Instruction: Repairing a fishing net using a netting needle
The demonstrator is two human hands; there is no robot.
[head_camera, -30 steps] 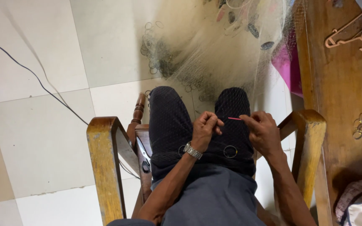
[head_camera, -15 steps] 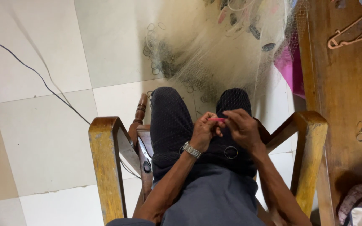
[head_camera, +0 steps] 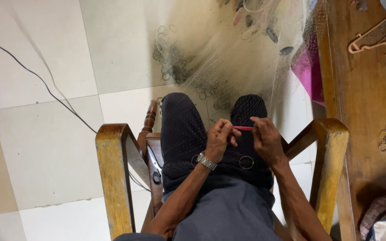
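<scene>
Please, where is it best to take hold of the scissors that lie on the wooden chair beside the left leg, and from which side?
The scissors lie along the seat edge, wedged between the left wooden armrest and the left leg. Their dark loop handles point toward the person, and the pale blades point toward the knee. Probably best to grip the handles, coming down from above with the left hand, since armrest and leg block both sides.

Person seated in the wooden chair (head_camera: 112, 174), net (head_camera: 228, 58) spread on the floor ahead of it, table (head_camera: 367, 102) to its right, scissors (head_camera: 154, 165) on its seat, cable (head_camera: 36, 80) off its left.
</scene>
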